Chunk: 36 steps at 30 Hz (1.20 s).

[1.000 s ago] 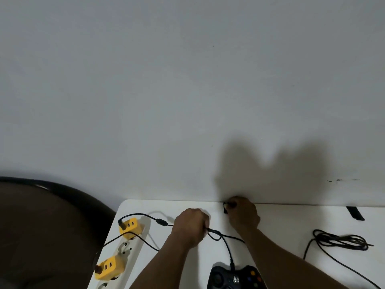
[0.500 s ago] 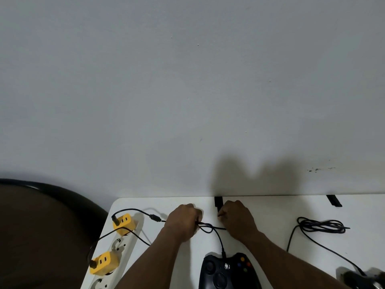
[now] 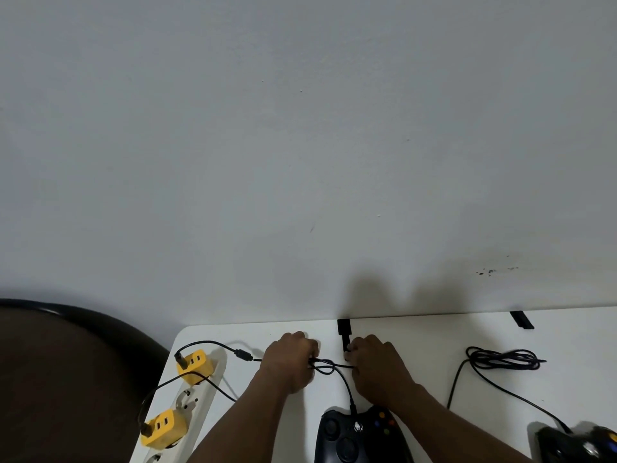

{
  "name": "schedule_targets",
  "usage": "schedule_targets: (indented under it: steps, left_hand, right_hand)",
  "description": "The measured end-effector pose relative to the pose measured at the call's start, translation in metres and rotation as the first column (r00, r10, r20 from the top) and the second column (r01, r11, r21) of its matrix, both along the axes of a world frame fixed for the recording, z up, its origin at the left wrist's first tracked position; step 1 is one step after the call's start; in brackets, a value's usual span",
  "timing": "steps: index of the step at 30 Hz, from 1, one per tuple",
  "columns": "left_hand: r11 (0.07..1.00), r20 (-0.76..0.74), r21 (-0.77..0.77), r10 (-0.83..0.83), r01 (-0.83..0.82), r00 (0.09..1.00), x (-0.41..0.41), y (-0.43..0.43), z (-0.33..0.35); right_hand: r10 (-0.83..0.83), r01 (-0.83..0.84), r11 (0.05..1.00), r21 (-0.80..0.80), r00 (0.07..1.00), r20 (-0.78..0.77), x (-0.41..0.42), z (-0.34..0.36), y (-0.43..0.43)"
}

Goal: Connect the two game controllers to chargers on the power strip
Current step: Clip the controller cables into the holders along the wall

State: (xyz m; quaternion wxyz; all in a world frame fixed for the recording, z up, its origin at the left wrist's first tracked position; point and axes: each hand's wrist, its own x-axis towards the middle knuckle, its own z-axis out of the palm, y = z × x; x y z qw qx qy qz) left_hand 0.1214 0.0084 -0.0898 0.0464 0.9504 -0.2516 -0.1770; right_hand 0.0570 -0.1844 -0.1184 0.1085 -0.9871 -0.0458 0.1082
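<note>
Left hand: the left hand [image 3: 291,359] is closed as a fist around the black cable [image 3: 334,365], just where the cable makes a small loop between the two hands.
Right hand: the right hand [image 3: 375,364] is also closed, with its fingers pinched on the other end of that loop; what is inside the fingers is hidden.
First controller: the black controller [image 3: 359,436] lies just below the right hand on the tabletop [image 3: 434,342], and its cable goes up to the loop.
Second controller: another controller [image 3: 581,446] is well to the right of the right hand, half cut by the edge, with its own bundled cable [image 3: 504,359] lying loose and, I judge, not yet connected.
Chargers: two yellow chargers [image 3: 195,365] sit in the white power strip [image 3: 190,406], to the left of the left hand; each one has a black plug in it.
Risk, knot: if both hands pull apart, I think the loop can tighten into a knot instead of opening.
Risk, plug: a strong pull to the right can draw the plug out of the upper charger, or drag the light power strip.
Risk, controller: the pull can also slide the first controller toward the near edge.
Writing: no brand or label can be read; only coloured buttons show on the controllers.
</note>
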Motion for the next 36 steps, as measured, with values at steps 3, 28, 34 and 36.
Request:
schedule_targets:
  steps: [3, 28, 34, 36]
  left_hand:
    - [1.000, -0.021, 0.001, 0.010, -0.010, 1.000, 0.001, -0.001, 0.001]
    - [0.961, -0.026, -0.275, 0.033, -0.039, 0.999, 0.039, -0.048, 0.002]
    - [0.975, 0.111, -0.220, 0.056, -0.031, 0.992, 0.041, -0.044, -0.012]
    - [0.980, 0.157, -0.201, 0.031, 0.001, 0.987, 0.042, -0.042, -0.016]
  right_hand:
    - [-0.015, 0.016, 0.999, 0.029, 0.999, -0.032, -0.002, 0.002, 0.001]
    - [-0.477, 0.468, 0.798, 0.381, 0.875, -0.076, 0.031, 0.003, -0.015]
    - [-0.477, 0.444, 0.835, 0.325, 0.879, 0.023, 0.042, -0.002, -0.013]
    - [-0.476, 0.450, 0.860, 0.240, 0.877, 0.061, 0.046, -0.001, -0.010]
